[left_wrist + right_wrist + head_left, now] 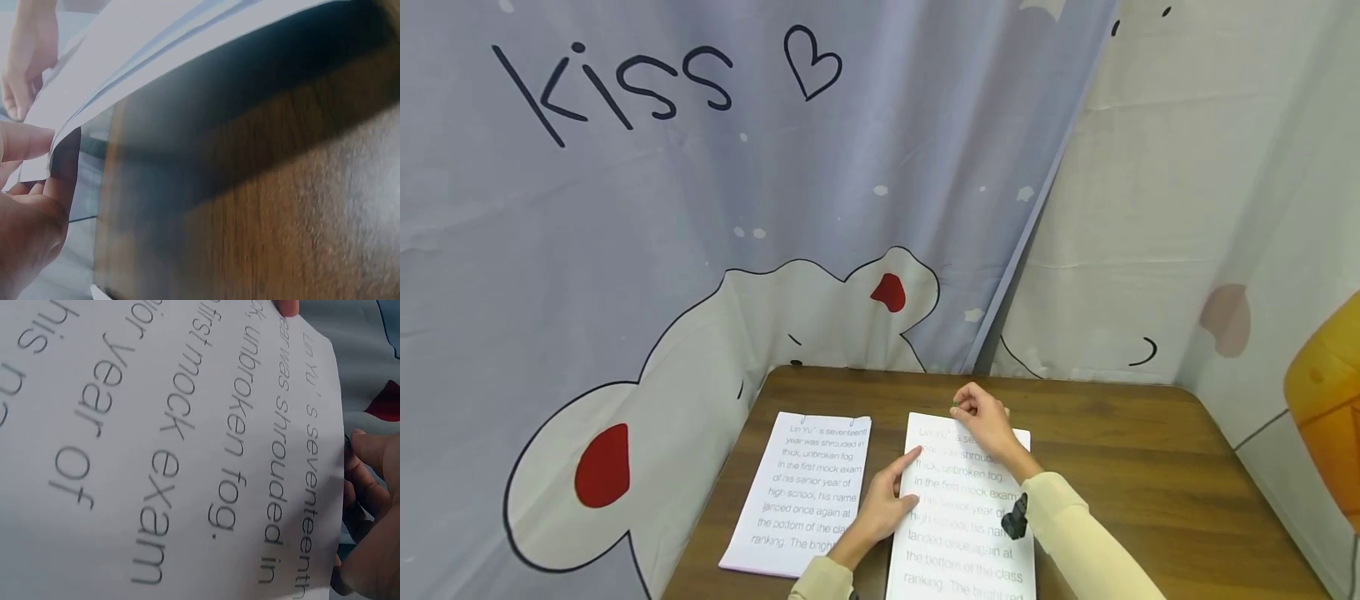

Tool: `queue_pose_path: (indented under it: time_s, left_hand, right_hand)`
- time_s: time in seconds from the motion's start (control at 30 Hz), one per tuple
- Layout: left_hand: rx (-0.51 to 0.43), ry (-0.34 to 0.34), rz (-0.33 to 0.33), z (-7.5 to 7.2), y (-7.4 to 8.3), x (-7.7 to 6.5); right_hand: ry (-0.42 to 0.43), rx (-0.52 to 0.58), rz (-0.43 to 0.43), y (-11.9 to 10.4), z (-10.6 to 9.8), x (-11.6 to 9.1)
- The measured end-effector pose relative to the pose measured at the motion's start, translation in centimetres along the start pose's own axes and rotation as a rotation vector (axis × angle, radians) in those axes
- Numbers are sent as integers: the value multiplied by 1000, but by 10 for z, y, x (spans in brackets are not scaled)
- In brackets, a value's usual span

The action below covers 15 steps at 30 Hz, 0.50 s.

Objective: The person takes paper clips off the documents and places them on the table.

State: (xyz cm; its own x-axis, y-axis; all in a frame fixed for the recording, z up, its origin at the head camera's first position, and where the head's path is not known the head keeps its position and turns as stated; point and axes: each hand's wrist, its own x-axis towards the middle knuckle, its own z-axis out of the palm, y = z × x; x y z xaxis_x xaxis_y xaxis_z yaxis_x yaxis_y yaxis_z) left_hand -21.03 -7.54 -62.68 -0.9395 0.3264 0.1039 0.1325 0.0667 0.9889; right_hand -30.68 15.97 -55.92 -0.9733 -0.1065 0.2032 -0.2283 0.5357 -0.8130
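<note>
A printed sheet [962,517] with large grey text is laid on the brown wooden tabletop [1150,483], right of the middle, and in the left wrist view several sheets are seen under it, their left edge lifted from the wood. This edge is held by the left hand [880,500]: the forefinger is stretched along the paper, and the thumb [25,140] is pressed against the edge of the stack. The top edge of the sheet is met by the right hand [985,421], whose fingers are curled; a small green thing seems to be pinched in this grip, but it cannot be told clearly. Pale sleeves are worn on both forearms. A second printed sheet [805,492] is lying flat just beside, to the left. Behind the tabletop a cartoon curtain [700,208] is hung.
</note>
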Motion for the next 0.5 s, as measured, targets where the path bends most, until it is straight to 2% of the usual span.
queue_pose_path:
  time_s: [0.5]
  left_hand:
    - [58,-4,19,-21,-10,1]
  right_hand:
    - [63,-62,-20,34,-49,-11]
